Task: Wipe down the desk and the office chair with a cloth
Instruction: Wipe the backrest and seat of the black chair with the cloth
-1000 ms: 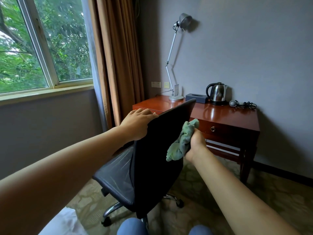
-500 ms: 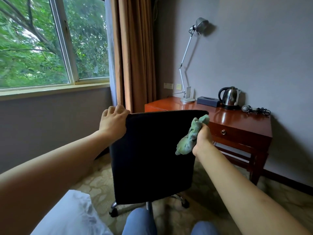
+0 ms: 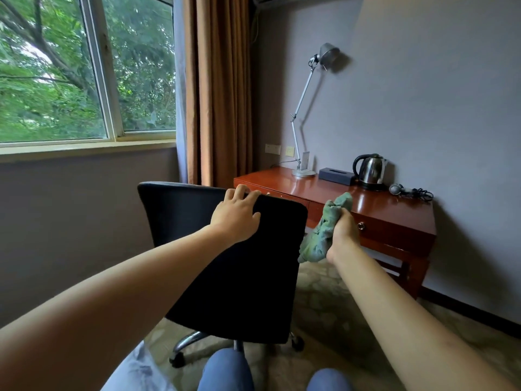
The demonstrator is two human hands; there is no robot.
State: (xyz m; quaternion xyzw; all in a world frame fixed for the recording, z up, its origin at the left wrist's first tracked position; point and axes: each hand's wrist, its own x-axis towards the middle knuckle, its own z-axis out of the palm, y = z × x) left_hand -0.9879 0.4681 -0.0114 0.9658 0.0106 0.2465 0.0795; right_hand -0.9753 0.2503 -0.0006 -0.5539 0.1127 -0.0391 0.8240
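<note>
Chair point(image 3: 239, 277) has swung since a second ago, back facing viewer; left hand point(image 3: 235, 213) grips its top edge, right hand point(image 3: 342, 230) at 3 o'clock clutches green cloth point(image 3: 318, 241), likely ready to wipe

A lamp point(image 3: 304, 114), tissue box point(image 3: 336, 175), kettle point(image 3: 370, 172) and headphones point(image 3: 408, 191) — near a window point(image 3: 84, 69) and curtain point(image 3: 218, 88).
</note>
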